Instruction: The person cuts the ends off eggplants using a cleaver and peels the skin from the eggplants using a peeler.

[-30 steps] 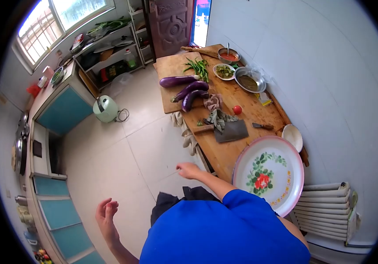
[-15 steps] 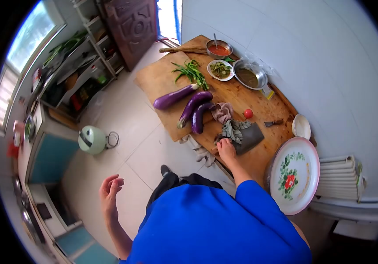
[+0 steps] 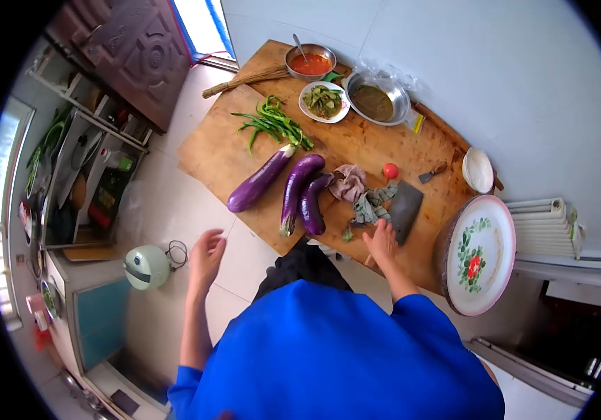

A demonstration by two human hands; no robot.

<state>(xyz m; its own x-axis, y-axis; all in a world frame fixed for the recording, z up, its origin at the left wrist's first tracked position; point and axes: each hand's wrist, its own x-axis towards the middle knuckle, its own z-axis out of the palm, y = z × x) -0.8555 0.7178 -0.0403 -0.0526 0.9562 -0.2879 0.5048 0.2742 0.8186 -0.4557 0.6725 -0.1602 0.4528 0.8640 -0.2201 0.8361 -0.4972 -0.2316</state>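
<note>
My right hand (image 3: 383, 245) is over the near edge of the wooden table, thumb apart from its fingers, by a dark cleaver (image 3: 407, 208) and a crumpled grey-green cloth (image 3: 372, 204). What looks like the cleaver's handle lies partly hidden beneath it; I cannot tell if they touch. My left hand (image 3: 208, 253) hangs over the floor, holding nothing, fingers loosely bent and apart. Three purple eggplants (image 3: 262, 180) lie left of the cloths, beside long green peppers (image 3: 272, 124). A small green scrap (image 3: 347, 234) sits at the table's edge.
On the table (image 3: 206, 150) are a bowl of red sauce (image 3: 311, 64), a plate of greens (image 3: 323, 102), a metal bowl (image 3: 377, 103), a tomato (image 3: 390, 171) and a pinkish cloth (image 3: 348, 183). A flowered enamel basin (image 3: 486, 259) stands right; a green appliance (image 3: 148, 267) is on the floor.
My right hand has shifted from the cloth's left end toward the cleaver, its thumb now apart. My left hand has come up and nearer the table. The view has turned.
</note>
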